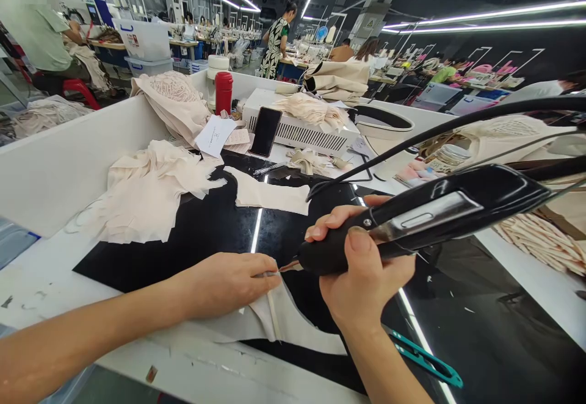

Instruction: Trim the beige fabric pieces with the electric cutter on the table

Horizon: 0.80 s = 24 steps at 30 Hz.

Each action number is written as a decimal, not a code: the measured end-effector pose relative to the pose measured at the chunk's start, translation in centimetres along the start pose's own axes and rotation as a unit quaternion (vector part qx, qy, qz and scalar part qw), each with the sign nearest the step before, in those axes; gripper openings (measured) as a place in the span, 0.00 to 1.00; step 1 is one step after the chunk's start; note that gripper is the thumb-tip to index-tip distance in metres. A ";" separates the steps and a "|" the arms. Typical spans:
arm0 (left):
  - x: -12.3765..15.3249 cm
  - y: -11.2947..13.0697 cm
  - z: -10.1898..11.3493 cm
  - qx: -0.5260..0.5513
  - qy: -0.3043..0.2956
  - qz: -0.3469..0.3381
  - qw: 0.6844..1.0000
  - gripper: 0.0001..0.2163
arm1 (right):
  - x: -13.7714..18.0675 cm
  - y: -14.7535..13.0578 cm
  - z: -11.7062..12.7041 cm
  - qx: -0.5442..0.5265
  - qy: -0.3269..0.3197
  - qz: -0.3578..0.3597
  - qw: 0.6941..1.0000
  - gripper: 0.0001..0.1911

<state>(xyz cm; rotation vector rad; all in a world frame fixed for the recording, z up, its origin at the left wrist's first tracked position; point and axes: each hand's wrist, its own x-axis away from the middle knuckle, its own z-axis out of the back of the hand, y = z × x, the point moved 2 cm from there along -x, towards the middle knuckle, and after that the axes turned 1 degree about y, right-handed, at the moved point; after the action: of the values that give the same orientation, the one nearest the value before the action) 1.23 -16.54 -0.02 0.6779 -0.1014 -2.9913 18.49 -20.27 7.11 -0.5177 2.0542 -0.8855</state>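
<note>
My right hand (pixel 361 263) is wrapped round the handle of a black corded cutting tool (pixel 439 215), whose thin metal tip points left onto a cream fabric piece (pixel 293 324) at the near edge of the glossy black work surface (pixel 220 227). My left hand (pixel 229 282) presses down on that fabric, its fingers pinched together right at the tool's tip. A thin strip runs down from the tip along the fabric's edge. The tool's cable (pixel 458 126) arcs up to the right.
A heap of cream fabric pieces (pixel 146 190) lies at the left, one cut piece (pixel 270 195) in the middle. Teal scissors (pixel 425 361) lie under my right wrist. A phone (pixel 265 131) leans on a white box (pixel 297 129); a red flask (pixel 223 93) stands behind. Other workers sit beyond.
</note>
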 end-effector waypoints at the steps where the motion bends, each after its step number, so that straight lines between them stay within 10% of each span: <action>1: 0.0 0.0 0.0 -0.001 -0.001 0.003 1.000 0.12 | 0.0 0.0 0.0 0.001 0.000 0.001 1.000 0.21; 24: 0.5 -0.2 0.0 0.014 -0.023 0.013 1.000 0.10 | 0.6 -1.1 0.5 0.021 0.015 0.005 1.000 0.20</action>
<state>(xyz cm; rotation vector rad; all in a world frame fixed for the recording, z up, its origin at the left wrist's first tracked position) 0.82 -16.39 -0.26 0.6072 -0.1541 -2.9866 18.64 -21.58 7.37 -0.4731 2.0584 -0.9332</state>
